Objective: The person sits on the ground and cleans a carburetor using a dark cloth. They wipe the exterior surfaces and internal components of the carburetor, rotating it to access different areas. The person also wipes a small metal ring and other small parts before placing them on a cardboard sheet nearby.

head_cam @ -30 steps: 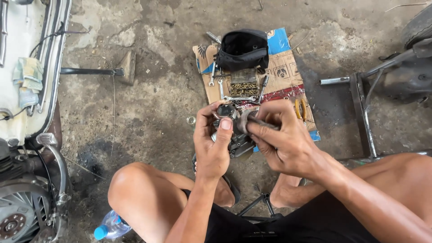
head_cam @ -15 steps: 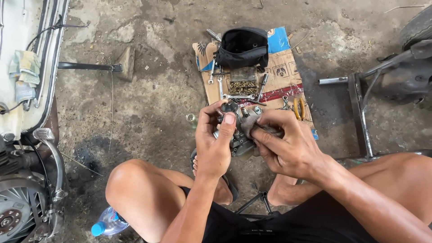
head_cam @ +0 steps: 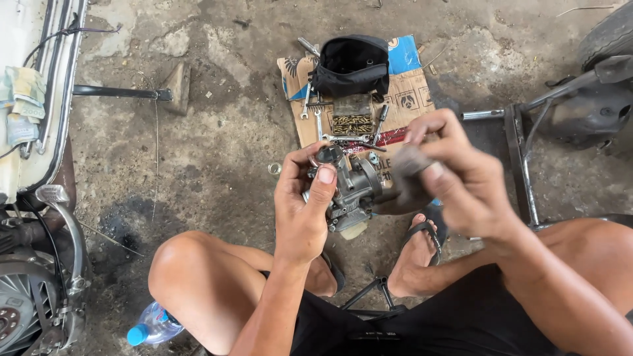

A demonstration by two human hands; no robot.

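Stained, cracked concrete floor of a repair spot, seen from above; the person squats low, knees at 7 and 4 o'clock, one sandalled foot (head_cam: 417,254) flat at centre-bottom. Nearest in, a plastic bottle with a blue cap (head_cam: 150,327) lies by the near knee at 7 o'clock. At centre, the left hand (head_cam: 304,207) grips a metal carburettor (head_cam: 353,191) held just above the floor, fingers curled narrow around its body and the thumb (head_cam: 324,181) pressed along its top. The right hand (head_cam: 461,175) sits at 3 o'clock of it, motion-blurred; its fingers look pinched close on a dark grey rag or pad (head_cam: 402,175) touching the carburettor's side, though the blur keeps me from telling how firm the hold is. Judged step: wiping or rubbing the part's outer face while the other hand steadies it; the next move likely calls for turning the body in the left grip to present another face. Beyond, at 12 o'clock, a cardboard sheet (head_cam: 412,92) carries spanners, a small tray of brass-coloured bits (head_cam: 353,122) and a black pouch (head_cam: 351,62). Scooter bodywork (head_cam: 39,99) runs along 9 o'clock; a metal stand (head_cam: 517,158) at 2 o'clock.
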